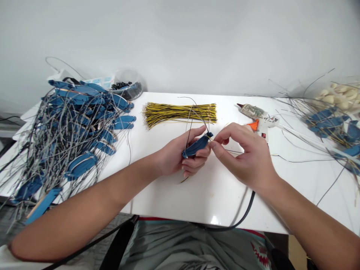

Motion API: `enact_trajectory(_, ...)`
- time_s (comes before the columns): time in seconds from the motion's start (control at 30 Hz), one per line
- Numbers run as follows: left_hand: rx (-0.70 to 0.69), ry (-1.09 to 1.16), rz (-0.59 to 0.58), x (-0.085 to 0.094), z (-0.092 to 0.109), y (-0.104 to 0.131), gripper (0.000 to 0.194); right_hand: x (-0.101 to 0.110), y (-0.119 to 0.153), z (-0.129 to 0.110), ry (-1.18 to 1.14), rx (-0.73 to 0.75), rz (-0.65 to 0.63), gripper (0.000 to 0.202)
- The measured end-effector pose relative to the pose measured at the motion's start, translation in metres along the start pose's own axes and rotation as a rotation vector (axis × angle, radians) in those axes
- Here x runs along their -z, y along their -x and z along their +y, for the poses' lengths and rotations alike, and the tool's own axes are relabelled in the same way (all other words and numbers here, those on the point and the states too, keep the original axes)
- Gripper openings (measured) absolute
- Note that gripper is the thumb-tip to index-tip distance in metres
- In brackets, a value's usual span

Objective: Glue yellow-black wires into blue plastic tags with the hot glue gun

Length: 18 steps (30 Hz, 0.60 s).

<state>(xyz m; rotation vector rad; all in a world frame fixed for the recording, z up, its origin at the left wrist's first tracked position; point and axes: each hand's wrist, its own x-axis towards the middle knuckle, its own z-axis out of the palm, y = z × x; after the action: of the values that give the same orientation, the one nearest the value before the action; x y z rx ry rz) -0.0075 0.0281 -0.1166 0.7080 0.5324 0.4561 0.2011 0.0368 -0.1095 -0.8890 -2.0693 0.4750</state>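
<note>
My left hand (185, 153) is closed around a small blue curved plastic piece (196, 145), which lies tilted across the fingers. Thin dark and grey wires rise from the piece's upper end and loop over the hand. At that upper end, the thumb and forefinger of my right hand (240, 152) pinch a thin yellow-and-black wire (210, 139). Part of this wire is hidden by the fingers. Behind both hands lies a bundle of yellow-and-black wires (180, 113) with bare-looking ends.
A tangled heap of blue pieces with grey wires (81, 108) covers the table's left side. Behind it stands a clear tub (132, 88) of black parts. A hot glue gun (254, 112) lies at right. Further right are more wired blue pieces (327, 122) and cream-coloured parts (339, 93).
</note>
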Motion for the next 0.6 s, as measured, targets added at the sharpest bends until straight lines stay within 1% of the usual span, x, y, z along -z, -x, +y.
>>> enact_trajectory(0.17, 0.009, -0.019, 0.028, -0.0021, 0.0008, 0.0005, 0.060, -0.0002, 0.0002, -0.0001, -0.003, 0.003, -0.003, 0.013)
enact_trajectory(0.43, 0.007, -0.037, 0.032, -0.0029, -0.0001, 0.0006, 0.060, 0.0009, -0.0003, -0.0010, -0.001, 0.009, -0.009, 0.013)
enact_trajectory(0.6, -0.013, -0.049, 0.033, -0.0026, -0.0005, 0.0008, 0.059, -0.0001, 0.0022, -0.0007, -0.045, -0.048, 0.027, 0.009)
